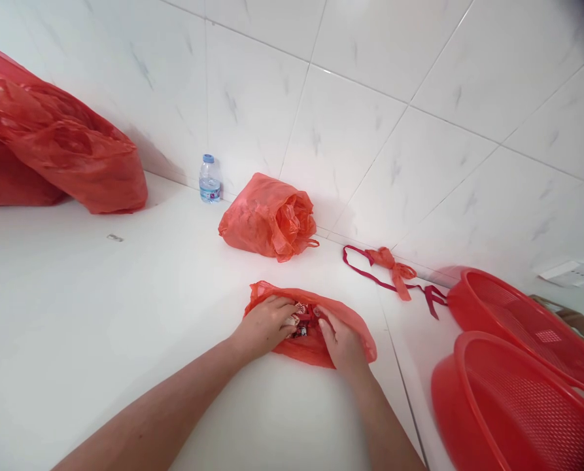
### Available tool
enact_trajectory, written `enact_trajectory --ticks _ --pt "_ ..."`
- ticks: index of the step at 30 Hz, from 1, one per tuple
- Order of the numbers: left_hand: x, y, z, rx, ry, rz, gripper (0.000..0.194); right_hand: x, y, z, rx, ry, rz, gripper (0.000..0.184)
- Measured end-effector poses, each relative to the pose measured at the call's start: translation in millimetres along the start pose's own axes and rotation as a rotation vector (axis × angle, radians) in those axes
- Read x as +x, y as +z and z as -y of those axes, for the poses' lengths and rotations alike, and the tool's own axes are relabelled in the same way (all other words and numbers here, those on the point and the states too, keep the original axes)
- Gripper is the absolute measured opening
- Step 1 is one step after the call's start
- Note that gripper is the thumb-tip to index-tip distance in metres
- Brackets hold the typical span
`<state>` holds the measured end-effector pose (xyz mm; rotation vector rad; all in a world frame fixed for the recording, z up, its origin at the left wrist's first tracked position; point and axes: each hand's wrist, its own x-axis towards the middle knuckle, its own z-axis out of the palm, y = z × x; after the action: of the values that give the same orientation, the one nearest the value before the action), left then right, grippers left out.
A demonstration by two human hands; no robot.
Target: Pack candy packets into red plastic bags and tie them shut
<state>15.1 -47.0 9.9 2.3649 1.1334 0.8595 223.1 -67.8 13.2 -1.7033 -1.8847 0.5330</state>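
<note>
A red plastic bag (306, 358) lies spread open on the white surface, with several small wrapped sweets (301, 332) showing inside its mouth. My left hand (266, 325) reaches in from the left, its fingers and thumb curled round a cream-coloured wrapped sweet (292, 320). On the right side of the opening, my right hand (343, 341) rests over the bag with thumb and fingers apart. Its fingertips dip into the mouth near the sweets. What lies deeper in the bag is hidden by the red film and my hands.
Behind stands another filled red bag (257, 219), beside a small water bottle (210, 180) near the tiled wall. Large red bags (90, 163) are at the left. A dark red strap (370, 278) and red plastic baskets (463, 392) lie to the right. A small scrap (115, 237) is at left.
</note>
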Motion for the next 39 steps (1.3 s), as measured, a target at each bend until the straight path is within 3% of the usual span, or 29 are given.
enact_trajectory --ticks 5,13,17,21,26,29,36,39 --pt "0.1 6.2 -3.6 0.058 0.086 0.019 0.033 9.3 9.8 -8.1 -0.054 -0.222 0.011 0.048" --pt "-1.5 7.7 -3.6 0.016 -0.041 -0.035 0.031 9.1 7.0 -10.3 0.009 -0.012 0.036 0.044" --pt "-1.3 4.3 0.4 -0.04 -0.104 -0.132 0.032 5.0 12.8 -14.4 -0.013 0.013 -0.075 0.046" --pt "1.1 4.3 3.6 -0.007 -0.157 -0.139 0.036 0.1 16.6 -8.0 -0.067 -0.053 -0.182 0.051" --pt "2.8 4.8 3.5 -0.001 -0.182 -0.086 0.032 -1.4 11.3 10.0 0.034 -0.302 0.039 0.043" --pt "2.1 4.5 3.3 0.0 -0.173 -0.057 0.032 -2.6 6.4 13.8 0.066 -0.372 0.06 0.045" --pt "1.1 -0.3 -0.8 0.005 -0.166 0.046 0.033 0.9 5.9 0.9 0.122 -0.072 -0.195 0.061" --pt "1.1 -1.6 -5.9 0.004 -0.136 0.093 0.036 7.9 7.9 -7.4 0.116 0.047 -0.206 0.063"
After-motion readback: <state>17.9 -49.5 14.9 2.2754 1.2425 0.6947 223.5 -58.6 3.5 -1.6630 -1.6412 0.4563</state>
